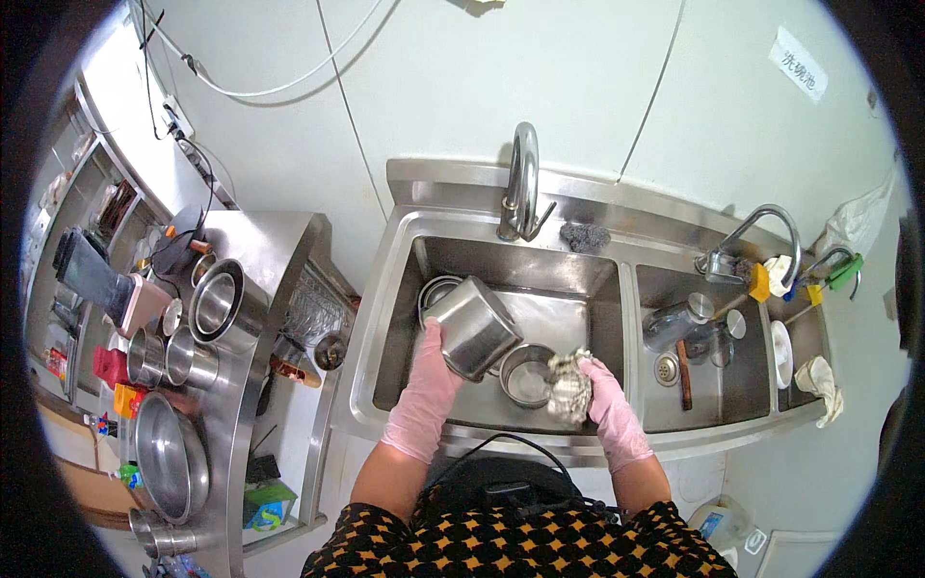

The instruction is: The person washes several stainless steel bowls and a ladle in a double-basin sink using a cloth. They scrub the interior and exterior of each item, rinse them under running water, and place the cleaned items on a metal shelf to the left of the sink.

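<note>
My left hand (437, 368), in a pink glove, grips a stainless steel pot (475, 325) that is tilted over the large left basin of the steel sink (361, 361). My right hand (603, 386), also gloved in pink, holds a bunched grey-and-white cloth (571, 390), slightly blurred. Close beside the cloth, a small steel pot (526, 376) stands upright on the basin floor. Behind the held pot, another round metal vessel (439, 290) is partly hidden at the basin's left side.
A chrome faucet (522, 180) rises behind the basin, beside a dark scouring pad (585, 236). Clear jars (672, 325) and a brown stick (684, 376) lie in the middle basin. On the left, a steel counter (224, 404) bears pots, a large metal bowl (170, 459) and a blender (101, 278).
</note>
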A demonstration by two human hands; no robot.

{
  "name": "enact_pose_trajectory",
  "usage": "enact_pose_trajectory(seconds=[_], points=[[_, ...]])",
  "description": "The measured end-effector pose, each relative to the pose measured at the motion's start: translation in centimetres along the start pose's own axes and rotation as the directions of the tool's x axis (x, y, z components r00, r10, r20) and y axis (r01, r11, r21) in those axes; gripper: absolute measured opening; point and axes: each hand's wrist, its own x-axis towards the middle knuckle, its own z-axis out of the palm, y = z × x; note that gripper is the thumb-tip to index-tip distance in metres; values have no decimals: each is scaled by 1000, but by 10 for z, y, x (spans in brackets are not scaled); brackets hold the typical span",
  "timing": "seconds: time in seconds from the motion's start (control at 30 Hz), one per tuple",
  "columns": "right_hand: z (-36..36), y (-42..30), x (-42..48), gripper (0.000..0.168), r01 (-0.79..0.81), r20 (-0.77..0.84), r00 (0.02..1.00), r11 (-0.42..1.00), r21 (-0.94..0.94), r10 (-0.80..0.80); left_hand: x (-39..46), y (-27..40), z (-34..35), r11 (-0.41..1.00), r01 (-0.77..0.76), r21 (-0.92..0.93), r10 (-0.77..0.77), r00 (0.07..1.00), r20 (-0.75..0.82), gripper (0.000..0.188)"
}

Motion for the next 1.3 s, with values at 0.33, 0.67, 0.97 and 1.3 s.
enact_pose_trajectory(seconds=[0.33, 0.67, 0.97, 1.3], points=[[170, -44, -94, 50, 848, 566, 423, 90, -522, -707, -10, 12, 2, 974, 73, 214, -101, 988, 120, 50], [224, -26, -73, 57, 653, 779, 289, -481, -585, -556, -15, 24, -7, 967, 2, 254, -63, 971, 232, 50], [209, -53, -41, 35, 566, 175, 714, 412, -714, -678, -36, 45, -4, 891, -108, 442, 26, 982, 187, 39], [238, -39, -103, 35, 833, 618, 435, 33, -552, -654, -30, 66, -22, 844, -238, 480, -32, 872, 489, 38]])
